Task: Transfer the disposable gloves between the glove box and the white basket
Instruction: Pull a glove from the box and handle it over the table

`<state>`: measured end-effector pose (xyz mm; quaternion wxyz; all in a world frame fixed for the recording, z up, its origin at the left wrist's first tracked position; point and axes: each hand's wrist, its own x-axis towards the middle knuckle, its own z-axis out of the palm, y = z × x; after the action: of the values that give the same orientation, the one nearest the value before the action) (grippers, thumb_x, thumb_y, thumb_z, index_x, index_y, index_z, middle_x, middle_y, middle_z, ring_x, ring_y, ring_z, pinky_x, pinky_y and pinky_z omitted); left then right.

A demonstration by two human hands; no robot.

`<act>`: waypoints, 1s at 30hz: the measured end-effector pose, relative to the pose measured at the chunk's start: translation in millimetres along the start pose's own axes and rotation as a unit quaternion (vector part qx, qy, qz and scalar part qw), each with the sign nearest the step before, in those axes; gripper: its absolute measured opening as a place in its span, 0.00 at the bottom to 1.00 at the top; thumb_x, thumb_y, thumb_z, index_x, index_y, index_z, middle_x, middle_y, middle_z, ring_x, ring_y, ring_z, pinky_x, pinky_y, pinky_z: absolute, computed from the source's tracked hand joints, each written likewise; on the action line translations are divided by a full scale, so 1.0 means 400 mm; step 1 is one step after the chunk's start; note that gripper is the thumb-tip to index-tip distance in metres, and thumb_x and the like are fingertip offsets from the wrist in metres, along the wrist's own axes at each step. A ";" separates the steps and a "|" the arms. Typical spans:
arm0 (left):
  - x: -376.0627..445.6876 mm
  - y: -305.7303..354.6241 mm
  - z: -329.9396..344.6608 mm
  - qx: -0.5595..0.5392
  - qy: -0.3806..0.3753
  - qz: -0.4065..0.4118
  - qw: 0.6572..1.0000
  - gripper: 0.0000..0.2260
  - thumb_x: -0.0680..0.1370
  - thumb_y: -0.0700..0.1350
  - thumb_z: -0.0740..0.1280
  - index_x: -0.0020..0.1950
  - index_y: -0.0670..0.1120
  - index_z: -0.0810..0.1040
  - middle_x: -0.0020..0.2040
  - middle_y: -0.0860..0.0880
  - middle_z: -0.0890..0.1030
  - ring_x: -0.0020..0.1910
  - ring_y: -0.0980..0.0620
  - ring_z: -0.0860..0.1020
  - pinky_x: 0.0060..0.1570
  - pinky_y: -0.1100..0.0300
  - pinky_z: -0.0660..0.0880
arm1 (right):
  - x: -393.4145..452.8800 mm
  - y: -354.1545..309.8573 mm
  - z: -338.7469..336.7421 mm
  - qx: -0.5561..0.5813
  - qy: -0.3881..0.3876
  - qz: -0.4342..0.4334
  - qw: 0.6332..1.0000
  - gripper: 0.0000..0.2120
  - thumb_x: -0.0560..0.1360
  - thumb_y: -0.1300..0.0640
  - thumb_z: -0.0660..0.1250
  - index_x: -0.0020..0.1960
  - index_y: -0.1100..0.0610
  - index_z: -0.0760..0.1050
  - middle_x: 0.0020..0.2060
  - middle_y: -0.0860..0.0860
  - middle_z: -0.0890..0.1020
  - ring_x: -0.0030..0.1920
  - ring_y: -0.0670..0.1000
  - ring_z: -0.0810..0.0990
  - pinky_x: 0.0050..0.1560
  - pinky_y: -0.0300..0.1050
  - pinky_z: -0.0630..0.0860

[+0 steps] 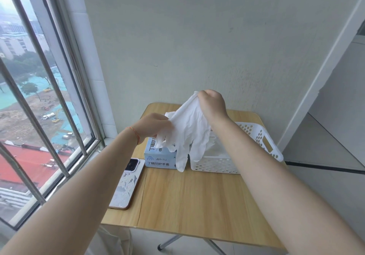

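A pale blue glove box (160, 160) stands on the wooden table, with a white perforated basket (258, 136) right beside it on the right. My right hand (213, 104) pinches the cuff of a white disposable glove (189, 132) and holds it up above both; its fingers hang down over the gap between box and basket. My left hand (154, 126) grips more white glove material over the top of the box. Some pale glove material lies inside the basket.
A phone (128, 183) in a patterned white case lies on the table's left leaf (126, 215), near the window. The small folding table (197, 205) stands against a white wall. A barred window fills the left side.
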<state>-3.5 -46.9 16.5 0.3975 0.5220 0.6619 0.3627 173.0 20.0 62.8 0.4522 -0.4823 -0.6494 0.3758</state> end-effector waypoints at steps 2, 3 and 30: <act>-0.006 0.004 -0.014 -0.080 0.009 0.005 0.997 0.06 0.73 0.41 0.69 0.44 0.38 0.79 0.41 0.43 0.79 0.41 0.46 0.78 0.52 0.49 0.79 | 0.003 0.001 0.000 0.007 -0.001 0.016 1.000 0.12 0.74 0.60 0.58 0.35 0.54 0.57 0.29 0.48 0.59 0.30 0.49 0.57 0.28 0.42 0.53; -0.004 0.008 -0.022 -0.145 0.009 0.005 0.989 0.05 0.75 0.41 0.68 0.46 0.39 0.80 0.43 0.42 0.81 0.43 0.45 0.79 0.53 0.49 0.79 | 0.005 0.001 -0.001 0.008 -0.003 0.028 1.000 0.13 0.74 0.60 0.58 0.34 0.54 0.57 0.29 0.48 0.59 0.30 0.49 0.57 0.29 0.43 0.53; 0.250 0.138 0.348 0.383 -0.028 0.099 0.918 0.11 0.75 0.54 0.71 0.51 0.49 0.78 0.50 0.49 0.77 0.46 0.48 0.76 0.43 0.58 0.73 | 0.023 0.339 -0.313 -0.373 -0.011 0.105 0.922 0.12 0.80 0.59 0.53 0.61 0.60 0.68 0.47 0.53 0.76 0.43 0.56 0.74 0.34 0.43 0.66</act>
<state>130.9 70.8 -7.4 0.1477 0.7072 0.6835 0.1046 329.8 69.7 -21.8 0.1900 -0.6774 -0.6931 0.1569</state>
